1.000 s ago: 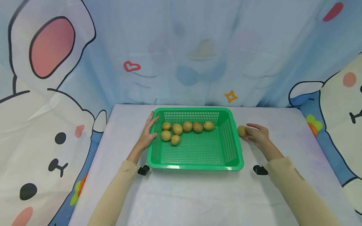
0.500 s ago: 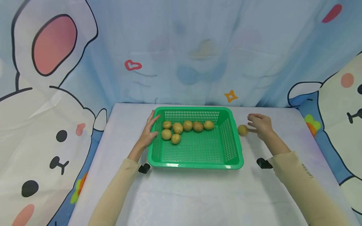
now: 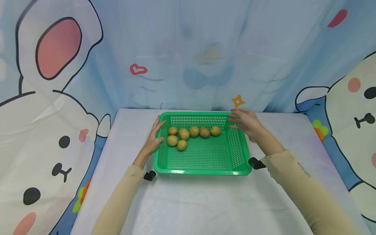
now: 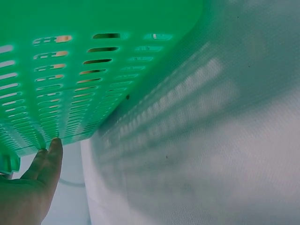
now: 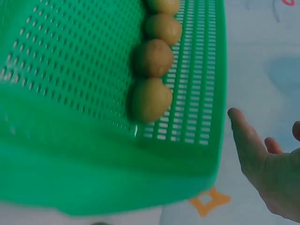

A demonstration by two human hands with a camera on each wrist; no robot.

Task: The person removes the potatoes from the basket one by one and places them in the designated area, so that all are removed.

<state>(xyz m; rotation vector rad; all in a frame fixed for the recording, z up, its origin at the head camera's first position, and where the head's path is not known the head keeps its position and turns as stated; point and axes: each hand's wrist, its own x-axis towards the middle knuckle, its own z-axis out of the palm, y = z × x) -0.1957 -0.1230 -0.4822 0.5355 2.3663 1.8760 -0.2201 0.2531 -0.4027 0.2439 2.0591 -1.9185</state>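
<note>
A green plastic basket [image 3: 202,172] with slotted walls stands on the table. Several potatoes [image 3: 194,131] lie in it, toward its back and left side. My left hand [image 3: 151,140] rests against the left wall, fingers stretched along the rim; in the left wrist view its fingers [image 4: 54,159] touch the outside of that wall. My right hand [image 3: 248,122] is empty, held with spread fingers over the back right corner of the basket. Another potato [image 3: 251,139] sits outside the right wall, mostly hidden behind my right wrist.
A pale cloth covers the table [image 3: 194,205]. Directly behind its far edge hangs a blue printed curtain [image 3: 176,49]. Small black wrist cameras [image 3: 257,163] stick out from both wrists, the right one overlapping the basket's front right corner in the head view.
My right hand has let go of the potato outside the basket and moved left and back, over the basket's back right corner. The left hand has stayed on the left wall.
</note>
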